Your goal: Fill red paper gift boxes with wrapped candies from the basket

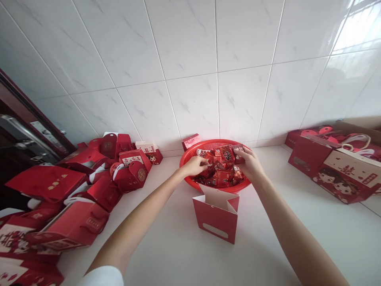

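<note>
- Packets (224, 176) in shiny red wrappers lie heaped in a red plastic basket (182, 162), set front and center, likely for easy reach, its raised rim keeping the loose pile together.
- Left hand (195, 166) bends its fingers down among the packets from over the left rim; whether it grips one cannot be told from this angle.
- Right hand (250, 161), apart from the left, pinches a dark red packet (237, 146) between thumb and fingers at the opposite side, a light hold that seems enough for so small a wrapper.
- Red box (216, 222) stands upright on the white bench (166, 246) between the forearms (149, 208), just in front of the basket, mouth open upward, likely so that its inside lies within reach.
- Red gift boxes (47, 182) crowd the left side and a cream-and-red box (348, 174) stands at the right, both well aside, apparently leaving the arms room.
</note>
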A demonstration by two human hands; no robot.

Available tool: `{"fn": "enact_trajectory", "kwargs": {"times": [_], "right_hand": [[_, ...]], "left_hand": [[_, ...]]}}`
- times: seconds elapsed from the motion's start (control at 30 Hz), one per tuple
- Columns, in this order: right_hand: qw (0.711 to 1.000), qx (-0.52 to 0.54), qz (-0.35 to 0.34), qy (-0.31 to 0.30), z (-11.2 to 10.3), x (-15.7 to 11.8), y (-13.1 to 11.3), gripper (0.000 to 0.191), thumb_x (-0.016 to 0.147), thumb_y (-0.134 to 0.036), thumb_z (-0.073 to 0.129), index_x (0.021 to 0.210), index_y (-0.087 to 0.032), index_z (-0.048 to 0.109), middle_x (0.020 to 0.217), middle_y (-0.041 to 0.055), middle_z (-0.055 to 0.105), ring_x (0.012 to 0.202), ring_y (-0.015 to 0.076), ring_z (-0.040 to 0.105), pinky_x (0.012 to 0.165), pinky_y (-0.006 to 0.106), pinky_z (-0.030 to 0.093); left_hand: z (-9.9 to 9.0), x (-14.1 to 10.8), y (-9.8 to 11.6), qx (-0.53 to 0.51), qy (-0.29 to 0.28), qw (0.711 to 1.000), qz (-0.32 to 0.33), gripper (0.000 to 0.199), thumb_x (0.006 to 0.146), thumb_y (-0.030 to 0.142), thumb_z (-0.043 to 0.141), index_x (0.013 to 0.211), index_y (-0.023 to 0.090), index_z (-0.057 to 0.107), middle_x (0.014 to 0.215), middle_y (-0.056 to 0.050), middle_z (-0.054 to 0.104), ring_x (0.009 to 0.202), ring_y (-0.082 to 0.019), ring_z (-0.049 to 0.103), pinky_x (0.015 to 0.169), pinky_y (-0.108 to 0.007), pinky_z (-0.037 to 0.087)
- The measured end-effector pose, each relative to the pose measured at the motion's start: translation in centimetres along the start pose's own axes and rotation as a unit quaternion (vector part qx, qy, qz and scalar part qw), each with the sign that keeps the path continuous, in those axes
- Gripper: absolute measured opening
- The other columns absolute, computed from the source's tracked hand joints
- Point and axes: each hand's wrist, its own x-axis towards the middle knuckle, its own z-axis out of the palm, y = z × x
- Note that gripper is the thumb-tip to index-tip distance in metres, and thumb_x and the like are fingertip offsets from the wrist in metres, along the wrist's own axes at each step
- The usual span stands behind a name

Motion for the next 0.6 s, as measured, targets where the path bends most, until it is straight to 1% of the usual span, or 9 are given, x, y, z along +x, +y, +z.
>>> {"fn": "enact_trajectory", "kwargs": {"times": [0.1,0.23,0.3,0.33,0.4,0.47,0.53,0.6], "right_hand": [[1.0,-0.007,-0.004,-0.007,-0.03,0.02,0.03,0.026,0.055,-0.031,0.087,0.073,-0.022,0.07,0.069,-0.0005,0.07,0.062,0.0169,0.063,0.05,0.027,0.049],[1.0,0.0,0.001,-0.002,-0.05,0.03,0.05,0.027,0.054,-0.03,0.087,0.074,-0.022,0.071,0.071,-0.0001,0.071,0.064,0.0174,0.064,0.052,0.028,0.05],[1.0,0.002,0.003,0.0,-0.05,0.01,0.03,0.027,0.053,-0.029,0.088,0.073,-0.022,0.072,0.071,-0.0002,0.071,0.065,0.0173,0.064,0.052,0.027,0.05],[1.0,0.004,0.003,-0.001,-0.04,-0.01,0.0,0.027,0.053,-0.029,0.088,0.073,-0.022,0.072,0.071,-0.0002,0.071,0.065,0.0171,0.064,0.052,0.027,0.05],[1.0,0.004,0.004,-0.002,-0.02,-0.06,-0.04,0.026,0.053,-0.028,0.088,0.072,-0.021,0.071,0.071,-0.0002,0.071,0.064,0.0167,0.064,0.051,0.027,0.05],[1.0,0.001,0.006,-0.001,0.0,-0.08,-0.07,0.025,0.055,-0.028,0.087,0.073,-0.021,0.071,0.072,-0.0001,0.071,0.064,0.0166,0.064,0.052,0.027,0.051],[1.0,-0.001,0.007,0.001,0.0,-0.07,-0.07,0.024,0.056,-0.028,0.086,0.074,-0.022,0.072,0.074,0.0002,0.072,0.065,0.017,0.065,0.053,0.028,0.052],[1.0,-0.003,0.005,0.002,-0.01,-0.04,-0.05,0.025,0.056,-0.028,0.085,0.076,-0.021,0.072,0.075,0.0007,0.073,0.066,0.0176,0.066,0.055,0.028,0.053]], "left_hand": [[0.07,-0.07,-0.11,-0.015,0.029,0.999,-0.019,0.022,0.09,0.024,0.057,0.1,0.017,0.076,0.104,-0.008,0.078,0.094,-0.023,0.07,0.088,-0.031,0.051],[0.26,-0.03,-0.29,-0.044,0.063,0.995,-0.061,0.027,0.093,0.03,0.051,0.092,0.017,0.074,0.086,-0.006,0.077,0.082,-0.021,0.07,0.076,-0.03,0.052],[0.27,-0.03,-0.33,-0.058,0.057,0.994,-0.073,0.029,0.094,0.03,0.049,0.09,0.017,0.074,0.083,-0.006,0.076,0.08,-0.021,0.071,0.074,-0.029,0.052],[0.23,-0.05,-0.31,-0.059,0.044,0.995,-0.071,0.027,0.093,0.027,0.05,0.09,0.017,0.074,0.085,-0.006,0.077,0.082,-0.021,0.071,0.076,-0.029,0.052],[0.12,-0.11,-0.18,-0.044,0.007,0.998,-0.051,0.023,0.088,0.024,0.055,0.093,0.018,0.076,0.096,-0.006,0.078,0.092,-0.021,0.071,0.084,-0.028,0.051],[0.0,-0.15,0.06,-0.025,-0.051,0.998,-0.018,0.022,0.082,0.027,0.064,0.099,0.02,0.077,0.109,-0.004,0.077,0.102,-0.022,0.07,0.089,-0.026,0.049],[-0.07,-0.13,0.28,-0.009,-0.117,0.993,0.001,0.035,0.074,0.037,0.075,0.105,0.022,0.077,0.113,-0.004,0.076,0.103,-0.023,0.069,0.086,-0.026,0.049],[-0.05,-0.02,0.35,-0.004,-0.162,0.987,-0.002,0.053,0.064,0.047,0.082,0.11,0.022,0.076,0.111,-0.004,0.076,0.098,-0.024,0.069,0.078,-0.024,0.049]]}}
